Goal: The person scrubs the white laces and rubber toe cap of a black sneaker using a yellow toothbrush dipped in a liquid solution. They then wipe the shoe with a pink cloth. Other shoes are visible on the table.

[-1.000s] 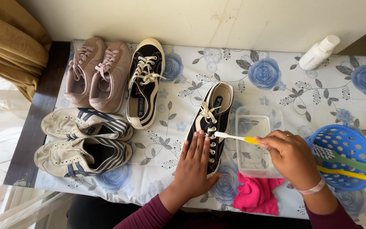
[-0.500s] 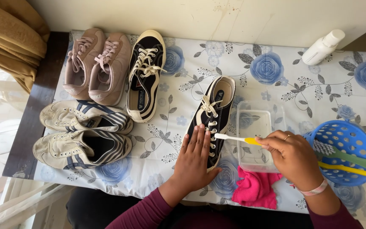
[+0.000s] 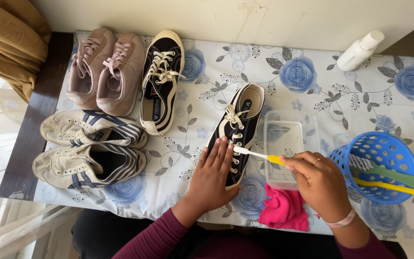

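A black sneaker with cream laces (image 3: 243, 119) lies on the floral tablecloth (image 3: 312, 91). My left hand (image 3: 213, 172) rests flat on its toe end, fingers spread, pinning it down. My right hand (image 3: 318, 181) grips a yellow-and-white toothbrush (image 3: 257, 154) whose bristle head touches the laces beside my left fingertips. A clear plastic tub (image 3: 286, 144) stands just right of the sneaker, under the brush handle.
The matching black sneaker (image 3: 161, 81), a pink pair (image 3: 105, 69) and a white striped pair (image 3: 89, 151) lie to the left. A pink cloth (image 3: 284, 211) sits at the near edge. A blue basket (image 3: 378, 165) holds long brushes; a white bottle (image 3: 360, 50) lies at the back right.
The view has shifted slightly. Both hands stay in place on the sneaker, with the toothbrush head still at the laces.
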